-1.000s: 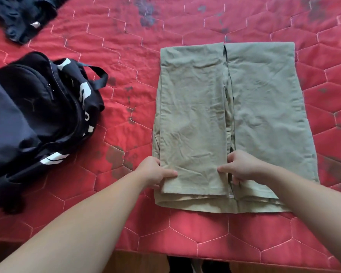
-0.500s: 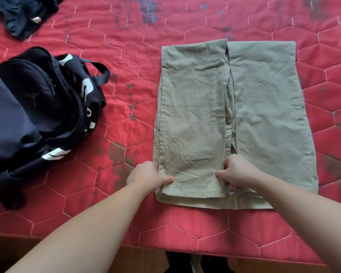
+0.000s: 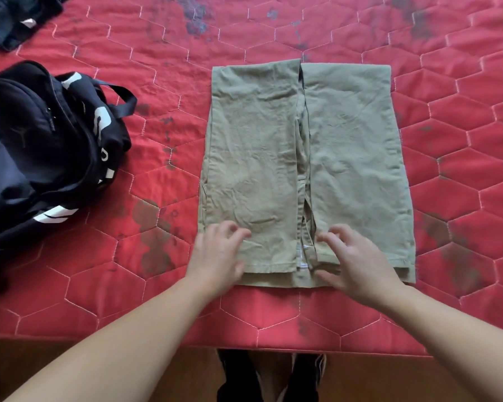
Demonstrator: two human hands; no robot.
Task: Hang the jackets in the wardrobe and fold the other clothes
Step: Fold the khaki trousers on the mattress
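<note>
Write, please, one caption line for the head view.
Both hands, left and right, rest open on folded khaki trousers upon a red quilt.

1. A red quilted bedcover (image 3: 273, 314), stitched in pale hexagons, fills nearly the whole view from the head camera.
2. Dark grey blotches mark the cover in several places, heaviest along the far edge and in a patch left of centre.
3. The cover's near edge runs straight across the bottom of the view, ending above a brown wooden floor (image 3: 360, 378).
4. A black backpack (image 3: 41, 146) with white lettering and stripes lies on the cover at the left.
5. Even, soft daylight falls across the surface, casting only faint shadows.
</note>
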